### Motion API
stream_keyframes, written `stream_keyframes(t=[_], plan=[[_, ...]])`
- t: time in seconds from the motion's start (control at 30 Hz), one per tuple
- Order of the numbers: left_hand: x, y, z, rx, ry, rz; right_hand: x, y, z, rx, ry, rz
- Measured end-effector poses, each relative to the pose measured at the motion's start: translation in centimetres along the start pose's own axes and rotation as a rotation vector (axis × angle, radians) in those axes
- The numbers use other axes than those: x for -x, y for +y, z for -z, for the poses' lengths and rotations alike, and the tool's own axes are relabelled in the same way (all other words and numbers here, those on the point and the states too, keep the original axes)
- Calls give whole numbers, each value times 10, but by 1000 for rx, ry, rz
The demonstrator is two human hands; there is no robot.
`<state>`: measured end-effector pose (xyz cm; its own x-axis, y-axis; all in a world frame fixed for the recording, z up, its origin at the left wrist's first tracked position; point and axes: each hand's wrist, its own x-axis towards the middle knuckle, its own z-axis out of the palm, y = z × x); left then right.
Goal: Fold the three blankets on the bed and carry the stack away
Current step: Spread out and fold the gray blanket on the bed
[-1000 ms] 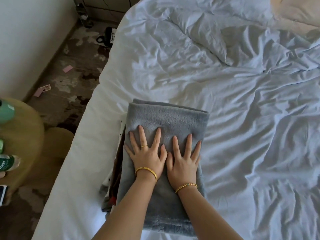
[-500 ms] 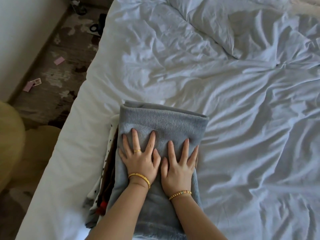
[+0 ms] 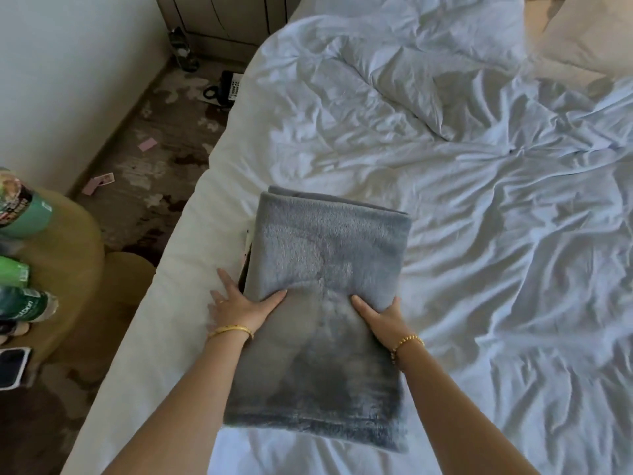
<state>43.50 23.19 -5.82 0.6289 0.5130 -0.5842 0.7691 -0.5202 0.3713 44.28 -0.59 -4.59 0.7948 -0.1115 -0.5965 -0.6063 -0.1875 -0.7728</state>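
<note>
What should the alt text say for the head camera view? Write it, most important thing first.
Two hands grip the sides of a folded grey fleece blanket topping a stack on a bed with rumpled white sheets: left hand at its left edge, right hand at its right, thumbs on top. Green bottles stand on a round tan stool at left.

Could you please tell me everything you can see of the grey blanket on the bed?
The grey blanket looks like soft plush fleece, folded into a thick rectangle with its folded edge farthest from the person. It lies near the left edge of the bed, on top of other folded fabric that barely shows at its left side. The left hand and the right hand hold its two sides, thumbs on top; the right fingers are hidden.
</note>
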Motion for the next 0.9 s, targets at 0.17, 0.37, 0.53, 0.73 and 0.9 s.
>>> stream_keyframes(t=[0.17,0.37,0.53,0.73,0.9], plan=[[-20,-5,6,208,-282,11,-14,8,7,61,-143,-105],[-44,-8,-1,338,-401,-115,-36,21,8,14,-329,-92],[-42,-9,-6,411,-415,-209,-41,22,6,110,-370,-30],[-2,-14,11,399,-362,-281,-11,34,15,154,-267,-37],[71,-25,33,334,-377,-255,75,37,39,86,-237,-130]])
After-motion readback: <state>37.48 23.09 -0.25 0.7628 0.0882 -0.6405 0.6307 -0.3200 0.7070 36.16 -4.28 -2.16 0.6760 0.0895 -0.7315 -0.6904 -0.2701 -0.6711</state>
